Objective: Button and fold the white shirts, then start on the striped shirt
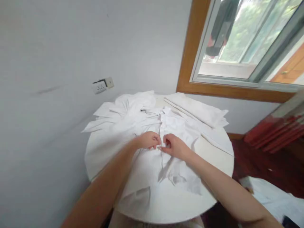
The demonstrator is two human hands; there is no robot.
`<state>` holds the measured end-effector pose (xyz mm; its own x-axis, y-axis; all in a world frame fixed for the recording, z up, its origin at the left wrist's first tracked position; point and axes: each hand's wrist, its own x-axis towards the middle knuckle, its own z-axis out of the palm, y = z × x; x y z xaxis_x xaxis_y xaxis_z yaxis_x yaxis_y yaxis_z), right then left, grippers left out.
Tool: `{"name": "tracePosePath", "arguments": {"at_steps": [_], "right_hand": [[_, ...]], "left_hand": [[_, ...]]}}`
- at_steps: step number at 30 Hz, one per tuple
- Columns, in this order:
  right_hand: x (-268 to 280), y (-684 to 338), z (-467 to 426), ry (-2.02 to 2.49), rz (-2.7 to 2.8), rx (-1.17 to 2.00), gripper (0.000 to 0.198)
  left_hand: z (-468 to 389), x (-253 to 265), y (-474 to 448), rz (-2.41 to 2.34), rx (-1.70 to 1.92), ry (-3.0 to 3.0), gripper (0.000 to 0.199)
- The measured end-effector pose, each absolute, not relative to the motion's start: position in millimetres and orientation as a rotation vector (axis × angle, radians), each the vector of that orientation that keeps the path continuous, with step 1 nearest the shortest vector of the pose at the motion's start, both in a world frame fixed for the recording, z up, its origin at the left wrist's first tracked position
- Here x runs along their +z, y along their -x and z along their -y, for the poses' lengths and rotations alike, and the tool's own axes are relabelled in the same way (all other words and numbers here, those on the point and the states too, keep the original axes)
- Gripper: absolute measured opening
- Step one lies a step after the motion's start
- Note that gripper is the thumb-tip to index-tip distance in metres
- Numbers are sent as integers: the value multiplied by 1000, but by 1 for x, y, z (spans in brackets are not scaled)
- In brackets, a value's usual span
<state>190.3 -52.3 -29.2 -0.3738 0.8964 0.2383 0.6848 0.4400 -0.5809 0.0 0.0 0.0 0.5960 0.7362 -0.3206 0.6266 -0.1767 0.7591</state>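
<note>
From my remote station: white garment (149,161) lies spread and rumpled across the round table (175,205), its front edges meeting near the middle. My left hand (150,140) has its fingers pinched together on the cloth at that seam. My right hand (174,145) meets it from the right, thumb on the edge, fingers curled — whether clamped, I cannot tell. Folded white cloth (199,110) at far right — wall socket (99,87) beyond, far left.

Both hands (149,140) (175,147) together in pinch grips
</note>
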Motion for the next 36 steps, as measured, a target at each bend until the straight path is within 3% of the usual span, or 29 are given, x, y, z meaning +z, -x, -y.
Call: {"name": "tracePosePath", "arguments": {"at_steps": [9, 18, 26, 36], "right_hand": [[-29, -190, 47, 1389, 2109, 600, 8], [-31, -209, 34, 1232, 1780, 1334, 12], [-39, -207, 31, 1158, 1730, 1397, 14], [-37, -208, 31, 1183, 1743, 1381, 12]], "left_hand": [[-2, -4, -1, -1064, 128, -1850, 21], [-1, -5, -4, -1071, 141, -1770, 27], [-3, -6, -4, -1013, 171, -1724, 18], [1, 0, -9, -1024, 174, -1662, 22]]}}
